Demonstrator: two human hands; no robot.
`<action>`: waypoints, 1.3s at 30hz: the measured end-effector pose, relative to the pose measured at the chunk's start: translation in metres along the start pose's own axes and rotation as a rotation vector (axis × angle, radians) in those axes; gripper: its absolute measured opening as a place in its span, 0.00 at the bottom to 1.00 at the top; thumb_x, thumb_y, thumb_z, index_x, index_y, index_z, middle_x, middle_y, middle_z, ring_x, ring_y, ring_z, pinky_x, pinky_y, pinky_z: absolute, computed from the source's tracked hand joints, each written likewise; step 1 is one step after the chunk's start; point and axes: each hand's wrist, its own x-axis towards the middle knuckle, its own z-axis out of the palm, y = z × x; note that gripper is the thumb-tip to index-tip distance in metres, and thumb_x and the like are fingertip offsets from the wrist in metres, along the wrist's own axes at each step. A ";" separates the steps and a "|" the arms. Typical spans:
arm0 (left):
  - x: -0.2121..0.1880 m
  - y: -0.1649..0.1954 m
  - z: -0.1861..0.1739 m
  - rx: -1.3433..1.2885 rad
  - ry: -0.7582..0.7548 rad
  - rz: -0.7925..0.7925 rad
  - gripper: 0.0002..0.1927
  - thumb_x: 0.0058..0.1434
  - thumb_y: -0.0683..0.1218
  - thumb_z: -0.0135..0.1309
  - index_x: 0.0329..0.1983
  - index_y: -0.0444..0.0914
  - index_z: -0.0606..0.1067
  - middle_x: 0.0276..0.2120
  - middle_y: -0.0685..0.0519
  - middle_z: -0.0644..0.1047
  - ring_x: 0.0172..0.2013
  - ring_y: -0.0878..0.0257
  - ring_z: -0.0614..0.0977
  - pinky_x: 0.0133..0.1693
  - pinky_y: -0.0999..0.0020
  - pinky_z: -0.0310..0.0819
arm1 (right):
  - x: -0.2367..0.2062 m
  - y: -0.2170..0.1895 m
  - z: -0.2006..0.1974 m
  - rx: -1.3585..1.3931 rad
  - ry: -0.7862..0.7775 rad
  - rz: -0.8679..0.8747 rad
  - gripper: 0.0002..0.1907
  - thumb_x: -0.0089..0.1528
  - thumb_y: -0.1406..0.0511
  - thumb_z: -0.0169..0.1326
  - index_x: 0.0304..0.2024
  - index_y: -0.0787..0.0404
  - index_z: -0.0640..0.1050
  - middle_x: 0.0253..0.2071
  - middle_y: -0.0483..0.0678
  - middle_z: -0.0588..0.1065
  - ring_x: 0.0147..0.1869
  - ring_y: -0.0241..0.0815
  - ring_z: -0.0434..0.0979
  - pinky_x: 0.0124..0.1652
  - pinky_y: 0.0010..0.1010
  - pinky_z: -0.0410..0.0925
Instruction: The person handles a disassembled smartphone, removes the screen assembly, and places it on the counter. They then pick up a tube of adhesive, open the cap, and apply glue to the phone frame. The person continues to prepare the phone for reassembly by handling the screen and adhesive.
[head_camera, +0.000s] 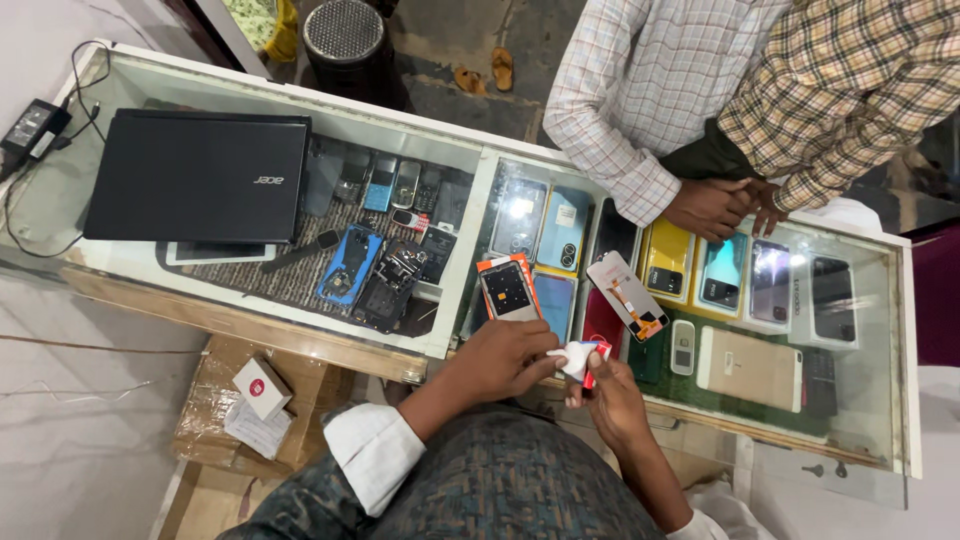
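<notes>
left hand (510, 358) pinching white-red packet (583, 358) | right hand (612, 400) gripping it

A glass-topped table (455, 210) with a white frame carries a closed black laptop (198, 177) at one end — and two loose phone parts (508, 290) nearer the middle, lying flat on the glass.

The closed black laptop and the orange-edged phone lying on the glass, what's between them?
On the glass counter, nothing; through it, the head view shows small phones and parts.
</notes>
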 end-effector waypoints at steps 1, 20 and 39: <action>0.001 -0.002 -0.003 0.037 -0.015 0.028 0.12 0.69 0.50 0.55 0.34 0.38 0.76 0.28 0.49 0.73 0.29 0.53 0.78 0.32 0.57 0.69 | -0.001 0.000 0.000 0.000 -0.039 -0.021 0.25 0.70 0.51 0.48 0.44 0.70 0.75 0.23 0.50 0.72 0.27 0.41 0.72 0.33 0.33 0.69; 0.018 -0.012 0.023 0.075 0.331 -0.199 0.18 0.69 0.51 0.62 0.27 0.34 0.77 0.23 0.46 0.74 0.26 0.53 0.79 0.31 0.61 0.69 | 0.008 -0.007 0.007 -0.310 0.134 -0.184 0.26 0.70 0.53 0.44 0.45 0.73 0.78 0.22 0.51 0.73 0.28 0.41 0.73 0.33 0.32 0.67; 0.001 -0.012 0.008 -0.147 0.310 -0.043 0.11 0.57 0.43 0.67 0.39 0.35 0.79 0.30 0.50 0.77 0.29 0.61 0.82 0.32 0.67 0.76 | 0.023 0.001 0.011 -0.105 0.108 -0.057 0.27 0.70 0.52 0.44 0.41 0.72 0.76 0.19 0.51 0.70 0.26 0.42 0.70 0.31 0.33 0.65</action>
